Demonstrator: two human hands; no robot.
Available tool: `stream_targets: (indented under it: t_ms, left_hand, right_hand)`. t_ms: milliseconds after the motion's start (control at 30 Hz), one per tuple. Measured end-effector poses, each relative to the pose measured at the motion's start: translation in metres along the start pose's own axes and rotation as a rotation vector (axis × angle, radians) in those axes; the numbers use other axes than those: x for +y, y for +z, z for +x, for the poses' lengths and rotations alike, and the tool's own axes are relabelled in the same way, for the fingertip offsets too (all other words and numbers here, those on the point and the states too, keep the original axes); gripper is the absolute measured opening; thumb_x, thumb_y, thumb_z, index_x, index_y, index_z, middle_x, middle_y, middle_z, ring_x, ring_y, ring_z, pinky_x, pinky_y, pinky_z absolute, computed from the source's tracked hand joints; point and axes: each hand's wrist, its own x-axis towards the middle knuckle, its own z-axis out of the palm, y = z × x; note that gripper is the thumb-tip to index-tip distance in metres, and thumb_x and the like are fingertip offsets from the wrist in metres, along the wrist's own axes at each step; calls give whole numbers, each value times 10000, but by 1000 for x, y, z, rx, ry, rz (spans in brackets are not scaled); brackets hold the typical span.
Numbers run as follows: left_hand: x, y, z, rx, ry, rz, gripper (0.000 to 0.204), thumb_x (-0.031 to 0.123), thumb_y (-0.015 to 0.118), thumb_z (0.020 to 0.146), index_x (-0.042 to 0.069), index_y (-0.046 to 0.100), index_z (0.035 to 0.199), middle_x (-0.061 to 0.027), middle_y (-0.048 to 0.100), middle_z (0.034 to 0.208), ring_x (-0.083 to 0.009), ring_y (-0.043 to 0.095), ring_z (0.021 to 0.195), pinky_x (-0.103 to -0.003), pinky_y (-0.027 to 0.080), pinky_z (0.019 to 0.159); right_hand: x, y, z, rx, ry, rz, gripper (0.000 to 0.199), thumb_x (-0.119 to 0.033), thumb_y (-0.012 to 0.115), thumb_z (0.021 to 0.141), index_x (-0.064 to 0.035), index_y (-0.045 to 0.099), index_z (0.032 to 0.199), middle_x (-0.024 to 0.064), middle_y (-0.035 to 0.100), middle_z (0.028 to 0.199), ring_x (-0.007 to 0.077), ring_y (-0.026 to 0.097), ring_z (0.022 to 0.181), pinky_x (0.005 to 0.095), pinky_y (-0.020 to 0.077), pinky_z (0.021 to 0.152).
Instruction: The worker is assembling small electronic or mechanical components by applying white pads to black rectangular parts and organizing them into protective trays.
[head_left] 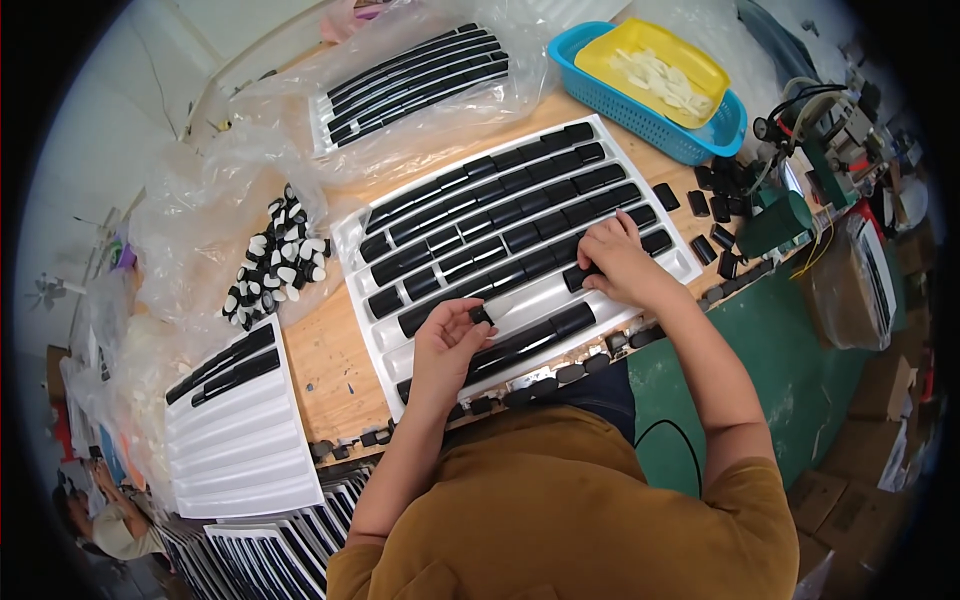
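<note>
A white ridged tray lies before me on the wooden table, its grooves lined with rows of glossy black rectangular pieces. My left hand is over the tray's near left part, closed, with a small black piece pinched between thumb and fingers. Farther right, my right hand bends its fingers down onto a black piece in a partly filled groove. Its fingertips are closed there and partly hide the piece. Between the two hands a stretch of that groove shows bare white.
To the left sit a pile of black and white pieces on plastic film and a second white tray. Loose black pieces lie at right, near a green machine. A blue basket holds a yellow tray. A wrapped filled tray stands behind.
</note>
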Motion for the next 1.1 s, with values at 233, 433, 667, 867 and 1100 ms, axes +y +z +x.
stream_targets:
  t_ms: [233,433,667,867,1100]
  left_hand:
    - [0,2,-1,13,8,-6,277,-34,609,877,-2,573,1150,-32,586,917,-180,659,887,-262,546,756]
    - [-2,2,0,4,12,-18,276,-34,607,877,-3,573,1150,-44,602,941,-181,658,891,-263,545,759]
    - [-4,7,0,9,13,-29,329,-54,606,869,-4,569,1192,-44,634,965,-138,650,882,-235,534,758]
    - [16,9,-10,-7,18,-4,308,-64,622,858,-39,595,1164,-78,658,972,-119,637,895,-237,531,812]
    - [20,14,-19,-117,24,46,327,-67,628,857,-56,588,1182,-91,665,988,-134,641,918,-251,528,827]
  right_hand:
    - [-6,3,-5,93,-26,-22,374,-42,782,631,-104,575,936,56,526,952,282,482,1076,518,215,1119]
    - [-10,3,-7,128,-58,-30,369,-24,770,632,-95,570,933,62,526,955,288,492,1059,505,231,1110]
    - [-22,-4,-7,215,-114,-30,335,-40,732,709,-79,542,982,86,552,917,300,532,1012,453,342,1023]
    - [-79,-11,-22,-42,117,764,243,-83,657,865,-19,568,1081,58,621,874,111,575,738,241,460,657]
    - [-91,0,-27,50,162,897,209,-135,658,882,-63,603,1070,-14,491,598,93,423,521,247,363,503]
